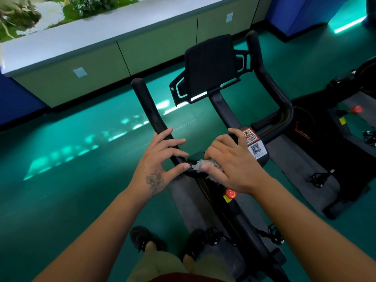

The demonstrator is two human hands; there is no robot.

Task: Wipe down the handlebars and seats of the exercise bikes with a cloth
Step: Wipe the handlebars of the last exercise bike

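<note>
An exercise bike stands in front of me with black handlebars (149,110) curving up on both sides of a dark console screen (210,65). My left hand (162,157) rests on the near bend of the left bar, thumb under it and fingers loosely over it. My right hand (230,161) grips a crumpled whitish cloth (198,166) and presses it on the centre of the handlebars, just beside my left thumb. Most of the cloth is hidden under my fingers. The seat is out of view.
QR stickers (253,143) sit on the stem by my right hand, and a red knob (231,193) on the frame below. A second bike (345,123) stands on a mat at right. A low cabinet wall (101,64) runs behind; teal floor (81,180) lies to the left.
</note>
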